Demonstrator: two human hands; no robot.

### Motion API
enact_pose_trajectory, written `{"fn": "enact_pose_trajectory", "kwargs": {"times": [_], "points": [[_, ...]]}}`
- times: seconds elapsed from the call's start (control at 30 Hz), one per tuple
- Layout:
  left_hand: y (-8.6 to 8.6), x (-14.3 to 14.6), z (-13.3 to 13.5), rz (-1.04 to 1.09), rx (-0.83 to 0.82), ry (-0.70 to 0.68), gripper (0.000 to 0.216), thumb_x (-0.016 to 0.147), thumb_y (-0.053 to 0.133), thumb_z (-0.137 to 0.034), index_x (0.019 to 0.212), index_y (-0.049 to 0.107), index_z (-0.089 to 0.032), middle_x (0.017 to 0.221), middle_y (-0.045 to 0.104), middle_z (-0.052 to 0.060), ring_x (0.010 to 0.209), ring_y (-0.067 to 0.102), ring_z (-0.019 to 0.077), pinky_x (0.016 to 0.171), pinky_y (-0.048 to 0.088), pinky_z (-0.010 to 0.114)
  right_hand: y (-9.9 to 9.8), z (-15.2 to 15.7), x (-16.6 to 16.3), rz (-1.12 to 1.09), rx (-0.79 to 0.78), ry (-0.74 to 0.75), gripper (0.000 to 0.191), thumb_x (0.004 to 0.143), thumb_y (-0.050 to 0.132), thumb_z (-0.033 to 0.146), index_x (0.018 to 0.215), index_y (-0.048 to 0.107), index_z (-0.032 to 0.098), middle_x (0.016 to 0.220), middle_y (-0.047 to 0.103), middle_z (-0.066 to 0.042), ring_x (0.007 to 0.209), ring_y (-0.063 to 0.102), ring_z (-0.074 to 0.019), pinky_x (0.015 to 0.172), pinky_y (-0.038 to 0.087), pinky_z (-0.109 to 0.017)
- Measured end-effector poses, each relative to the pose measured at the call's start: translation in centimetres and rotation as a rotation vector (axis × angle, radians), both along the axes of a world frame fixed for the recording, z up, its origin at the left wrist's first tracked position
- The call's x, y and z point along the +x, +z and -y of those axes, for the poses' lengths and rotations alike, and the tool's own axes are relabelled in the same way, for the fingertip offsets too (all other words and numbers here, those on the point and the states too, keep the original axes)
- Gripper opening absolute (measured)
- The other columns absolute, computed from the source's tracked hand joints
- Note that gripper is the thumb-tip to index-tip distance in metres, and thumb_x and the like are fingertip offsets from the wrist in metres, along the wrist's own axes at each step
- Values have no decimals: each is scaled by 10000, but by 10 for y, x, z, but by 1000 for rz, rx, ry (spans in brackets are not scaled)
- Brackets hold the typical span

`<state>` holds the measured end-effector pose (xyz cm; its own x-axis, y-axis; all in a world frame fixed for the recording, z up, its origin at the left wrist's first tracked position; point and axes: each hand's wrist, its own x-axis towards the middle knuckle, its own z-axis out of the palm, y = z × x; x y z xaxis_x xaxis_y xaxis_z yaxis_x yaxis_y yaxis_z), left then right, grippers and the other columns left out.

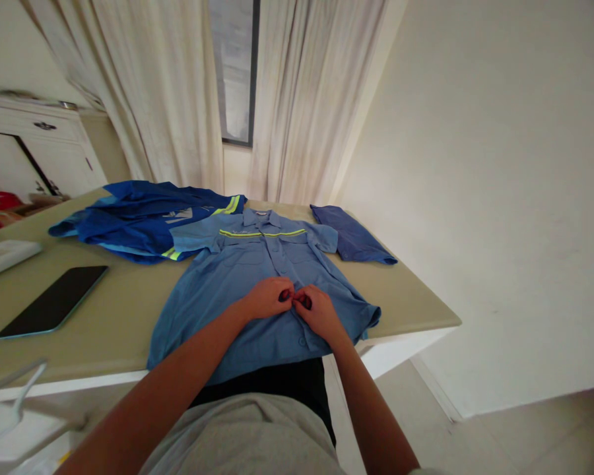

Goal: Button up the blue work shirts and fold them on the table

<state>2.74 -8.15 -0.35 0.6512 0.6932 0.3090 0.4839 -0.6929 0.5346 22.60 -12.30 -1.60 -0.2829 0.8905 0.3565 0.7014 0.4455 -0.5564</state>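
Note:
A short-sleeved blue work shirt point(242, 264) lies front up on the table, collar away from me, with a yellow stripe across its chest. Its lower hem hangs at the table's front edge. My left hand point(271, 297) and my right hand point(317, 310) meet at the shirt's front button strip, below the chest pockets. Both are closed, thumbs and fingers pinching the strip's cloth from either side. The fingertips hide whatever button is between them. One button shows lower on the strip, near the hem.
Darker blue garments with reflective bands point(129, 218) lie in a heap at the back left. Folded dark blue cloth point(351, 234) rests at the back right. A black tablet point(54, 302) and a white object point(7, 256) lie on the table point(123, 316) at left. A wall point(499, 198) stands at right.

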Motion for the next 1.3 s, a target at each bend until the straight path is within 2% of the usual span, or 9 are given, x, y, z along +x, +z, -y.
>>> {"fn": "enact_pose_trajectory", "kwargs": {"times": [0.13, 0.63, 0.8, 1.03, 1.2, 1.3], "points": [[0, 2, 1, 31, -57, 36, 37, 789, 613, -177, 812, 632, -199, 753, 614, -12, 689, 537, 153, 662, 376, 311, 0, 0, 0, -3, -2, 7, 85, 881, 700, 113, 891, 698, 198, 820, 654, -2, 763, 591, -167, 730, 426, -272], [-1, 1, -1, 2, -79, 37, 20, 796, 614, -214, 810, 628, -209, 736, 637, -22, 672, 541, 142, 637, 354, 287, 1, 1, 0, -4, 1, 23, 82, 898, 685, 125, 911, 689, 205, 834, 652, -3, 780, 595, -170, 732, 428, -268], [3, -2, 0, 10, -68, 36, 114, 818, 576, -183, 832, 689, -195, 776, 693, 11, 692, 579, 159, 659, 386, 296, 0, 1, 1, 2, 0, 26, 100, 904, 697, 120, 954, 716, 204, 869, 658, -11, 790, 599, -169, 747, 439, -272], [-5, -6, -5, -133, 8, 164, 175, 844, 576, -220, 700, 675, -211, 712, 685, 42, 675, 579, 195, 644, 369, 321, 4, 3, -3, 104, 20, 22, 113, 915, 679, 121, 971, 709, 215, 933, 677, -23, 776, 608, -162, 740, 440, -267], [0, -11, -9, -134, -64, 217, 205, 843, 563, -254, 677, 675, -209, 689, 677, 37, 651, 569, 187, 628, 357, 314, 21, -3, -9, 230, 41, 15, 110, 863, 706, 124, 883, 682, 229, 861, 678, -12, 719, 582, -161, 669, 384, -259], [9, -15, -12, -57, -206, 165, 317, 918, 505, -346, 670, 646, -207, 684, 659, 15, 667, 585, 175, 629, 366, 295, 25, -9, -13, 138, 83, 12, 99, 880, 679, 131, 909, 677, 225, 874, 686, -18, 744, 607, -166, 705, 418, -266]]}}
